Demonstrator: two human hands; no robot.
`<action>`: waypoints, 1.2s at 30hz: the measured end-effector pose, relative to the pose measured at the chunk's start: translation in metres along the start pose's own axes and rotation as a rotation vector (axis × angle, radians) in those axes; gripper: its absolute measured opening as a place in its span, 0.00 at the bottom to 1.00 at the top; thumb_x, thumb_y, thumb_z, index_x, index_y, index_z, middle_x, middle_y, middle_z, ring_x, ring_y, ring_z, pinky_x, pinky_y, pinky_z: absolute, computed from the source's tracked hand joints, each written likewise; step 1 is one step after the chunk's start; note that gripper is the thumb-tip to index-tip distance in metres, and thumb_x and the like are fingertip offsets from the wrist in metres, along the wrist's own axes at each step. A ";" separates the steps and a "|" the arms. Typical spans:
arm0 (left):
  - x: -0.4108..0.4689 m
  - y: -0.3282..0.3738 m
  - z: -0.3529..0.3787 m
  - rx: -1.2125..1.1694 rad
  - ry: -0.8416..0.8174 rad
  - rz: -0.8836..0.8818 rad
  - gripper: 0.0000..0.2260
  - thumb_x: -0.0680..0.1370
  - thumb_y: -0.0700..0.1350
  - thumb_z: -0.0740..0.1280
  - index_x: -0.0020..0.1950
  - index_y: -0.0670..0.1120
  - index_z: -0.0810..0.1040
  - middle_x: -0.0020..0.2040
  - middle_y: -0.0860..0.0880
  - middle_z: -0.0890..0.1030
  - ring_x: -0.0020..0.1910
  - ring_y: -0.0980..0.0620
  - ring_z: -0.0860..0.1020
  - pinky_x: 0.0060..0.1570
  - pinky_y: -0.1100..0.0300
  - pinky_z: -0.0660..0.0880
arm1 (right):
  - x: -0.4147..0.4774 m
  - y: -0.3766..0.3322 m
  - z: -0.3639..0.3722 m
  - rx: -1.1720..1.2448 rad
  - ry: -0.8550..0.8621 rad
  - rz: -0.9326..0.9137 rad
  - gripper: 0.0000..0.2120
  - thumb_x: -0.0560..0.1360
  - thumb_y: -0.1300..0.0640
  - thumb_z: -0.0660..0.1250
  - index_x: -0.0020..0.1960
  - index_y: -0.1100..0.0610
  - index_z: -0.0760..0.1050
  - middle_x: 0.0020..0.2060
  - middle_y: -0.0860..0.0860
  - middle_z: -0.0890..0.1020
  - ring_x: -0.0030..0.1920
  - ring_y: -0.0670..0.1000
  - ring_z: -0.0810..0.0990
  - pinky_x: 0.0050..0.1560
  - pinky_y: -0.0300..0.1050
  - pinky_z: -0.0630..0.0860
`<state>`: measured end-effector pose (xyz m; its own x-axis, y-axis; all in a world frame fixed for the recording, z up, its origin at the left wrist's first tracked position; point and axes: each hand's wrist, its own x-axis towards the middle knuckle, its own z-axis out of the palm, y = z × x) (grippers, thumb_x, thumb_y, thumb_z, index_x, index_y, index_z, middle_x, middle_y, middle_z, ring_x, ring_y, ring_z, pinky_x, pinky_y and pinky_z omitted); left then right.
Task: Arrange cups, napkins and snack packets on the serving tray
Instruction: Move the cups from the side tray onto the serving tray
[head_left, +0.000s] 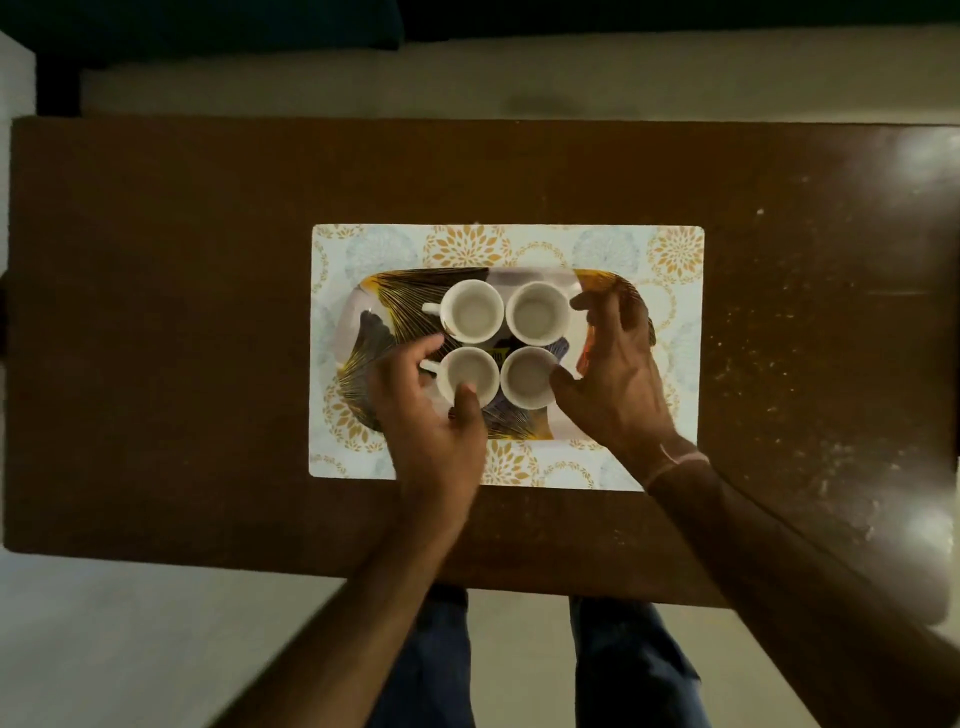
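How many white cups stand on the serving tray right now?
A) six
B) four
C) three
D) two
B: four white cups stand in a two-by-two block on the tray: far left cup, far right cup, near left cup and near right cup.

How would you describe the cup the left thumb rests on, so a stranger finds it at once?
On the brown table lies a floral placemat bearing a patterned tray with four white cups in a square. Take the near-left cup: its handle points left, and the left hand has its thumb on the near rim.
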<state>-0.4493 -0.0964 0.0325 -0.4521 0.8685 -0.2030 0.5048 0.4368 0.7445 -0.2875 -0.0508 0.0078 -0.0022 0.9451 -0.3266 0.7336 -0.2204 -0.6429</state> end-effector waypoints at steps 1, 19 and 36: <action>0.017 -0.007 -0.004 0.123 -0.041 0.131 0.23 0.71 0.41 0.74 0.66 0.50 0.75 0.69 0.44 0.69 0.66 0.47 0.70 0.59 0.49 0.76 | -0.002 0.000 0.002 -0.008 -0.032 -0.023 0.34 0.67 0.59 0.72 0.70 0.50 0.63 0.65 0.57 0.68 0.59 0.59 0.75 0.51 0.58 0.80; 0.082 -0.050 0.008 0.495 -0.357 0.385 0.14 0.70 0.45 0.76 0.55 0.50 0.83 0.77 0.43 0.65 0.71 0.42 0.69 0.72 0.33 0.55 | 0.003 -0.006 0.033 -0.122 -0.056 -0.116 0.15 0.78 0.57 0.64 0.65 0.56 0.75 0.54 0.61 0.82 0.49 0.63 0.82 0.46 0.54 0.80; 0.085 -0.046 0.001 0.495 -0.400 0.387 0.18 0.67 0.41 0.76 0.56 0.51 0.83 0.78 0.46 0.62 0.71 0.42 0.67 0.69 0.40 0.61 | -0.002 -0.010 0.034 -0.105 -0.080 -0.113 0.18 0.78 0.55 0.63 0.67 0.55 0.72 0.53 0.60 0.81 0.48 0.62 0.82 0.43 0.51 0.80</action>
<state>-0.5101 -0.0423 -0.0193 0.0802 0.9593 -0.2709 0.8883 0.0545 0.4559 -0.3177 -0.0586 -0.0083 -0.1394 0.9394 -0.3133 0.7927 -0.0837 -0.6038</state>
